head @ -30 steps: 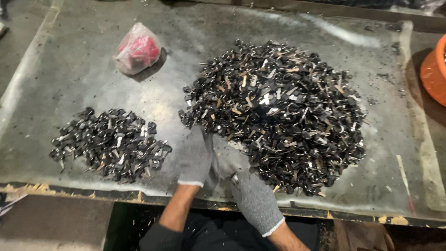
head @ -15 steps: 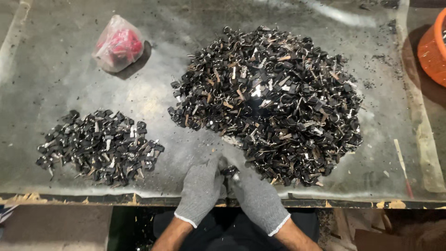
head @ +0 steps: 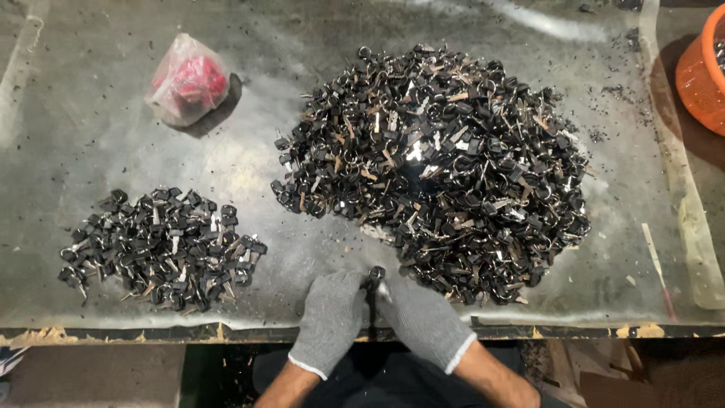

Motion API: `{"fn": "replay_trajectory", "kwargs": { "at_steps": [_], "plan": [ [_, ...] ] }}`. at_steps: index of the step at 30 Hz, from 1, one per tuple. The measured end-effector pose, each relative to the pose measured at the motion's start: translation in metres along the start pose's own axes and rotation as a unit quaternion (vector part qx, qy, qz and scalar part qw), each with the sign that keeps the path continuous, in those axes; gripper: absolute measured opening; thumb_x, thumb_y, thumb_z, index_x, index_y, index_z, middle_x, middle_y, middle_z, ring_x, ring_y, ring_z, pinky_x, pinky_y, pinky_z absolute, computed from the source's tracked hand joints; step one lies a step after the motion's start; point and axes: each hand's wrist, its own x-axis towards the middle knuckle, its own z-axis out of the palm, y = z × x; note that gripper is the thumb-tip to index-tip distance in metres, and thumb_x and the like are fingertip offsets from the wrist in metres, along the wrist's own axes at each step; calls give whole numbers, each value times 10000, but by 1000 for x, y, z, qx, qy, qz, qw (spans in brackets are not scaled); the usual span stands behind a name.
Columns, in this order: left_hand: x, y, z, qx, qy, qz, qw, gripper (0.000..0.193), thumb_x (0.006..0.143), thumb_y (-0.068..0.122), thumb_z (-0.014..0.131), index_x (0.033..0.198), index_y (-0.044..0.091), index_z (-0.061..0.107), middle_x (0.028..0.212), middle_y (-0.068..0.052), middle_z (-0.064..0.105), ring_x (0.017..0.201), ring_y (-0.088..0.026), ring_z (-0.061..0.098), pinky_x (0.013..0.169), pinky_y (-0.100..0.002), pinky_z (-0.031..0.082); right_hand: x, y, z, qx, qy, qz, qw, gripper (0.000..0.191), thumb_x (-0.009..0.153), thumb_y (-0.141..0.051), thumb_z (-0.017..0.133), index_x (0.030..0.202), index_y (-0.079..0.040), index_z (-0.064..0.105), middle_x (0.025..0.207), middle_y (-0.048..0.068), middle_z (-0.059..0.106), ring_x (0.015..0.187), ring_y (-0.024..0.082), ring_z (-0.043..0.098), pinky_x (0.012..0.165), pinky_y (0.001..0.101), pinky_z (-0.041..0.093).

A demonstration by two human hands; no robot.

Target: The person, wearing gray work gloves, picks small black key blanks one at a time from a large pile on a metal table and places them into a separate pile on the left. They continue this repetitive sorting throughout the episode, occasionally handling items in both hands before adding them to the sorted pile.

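Both my hands wear grey knit gloves and meet at the near edge of the table. My left hand (head: 331, 317) and my right hand (head: 421, 317) pinch one small black key-like piece (head: 374, 281) between them, just in front of a big heap of black and metal key-like parts (head: 434, 162). A smaller, flatter heap of the same parts (head: 162, 249) lies to the left of my left hand.
A tied clear plastic bag with red contents (head: 189, 87) lies at the far left. An orange basket (head: 702, 75) stands at the right edge. The table is covered by a scuffed clear sheet (head: 91, 128); a thin stick (head: 655, 264) lies at the right.
My hands have drawn back from the big heap's edge toward the table's near edge and come together on one small piece. The camera view shifted slightly.
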Motion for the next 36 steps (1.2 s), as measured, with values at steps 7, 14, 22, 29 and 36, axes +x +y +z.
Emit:
{"fn": "replay_trajectory", "kwargs": {
  "at_steps": [7,14,22,29,36],
  "plan": [
    [-5,3,5,6,41,8,999,229,811,43,645,1040,38,656,864,-140,656,848,-339,648,768,-477,460,4,-8,-2,-30,81,29,996,291,982,-262,583,1149,-24,587,884,186,719,764,370,738,635,473,591],
    [-7,2,8,32,35,3,999,185,851,26,625,1035,36,644,878,-159,640,851,-349,633,764,-462,468,12,-21,3,-96,41,69,992,188,987,-188,563,1042,-10,585,901,211,707,775,373,742,634,487,605],
    [-4,-1,6,12,50,23,998,211,806,37,636,1016,28,648,865,-154,649,844,-355,628,760,-475,465,11,-17,-4,-19,10,79,997,327,970,-276,588,1131,3,534,810,182,717,735,368,750,626,478,611],
    [-7,2,6,6,62,11,998,205,859,57,656,1063,38,655,894,-143,669,835,-347,640,749,-471,462,12,-13,-6,-63,23,23,997,238,996,-258,607,1075,-34,588,820,178,721,741,354,737,635,479,585],
    [-6,4,1,-17,55,-46,997,474,786,63,672,1258,32,638,890,-139,665,801,-352,619,752,-474,482,-7,-9,10,-205,183,-100,956,164,836,-119,640,983,-60,595,826,147,687,777,324,724,558,435,595]
  ]
}}
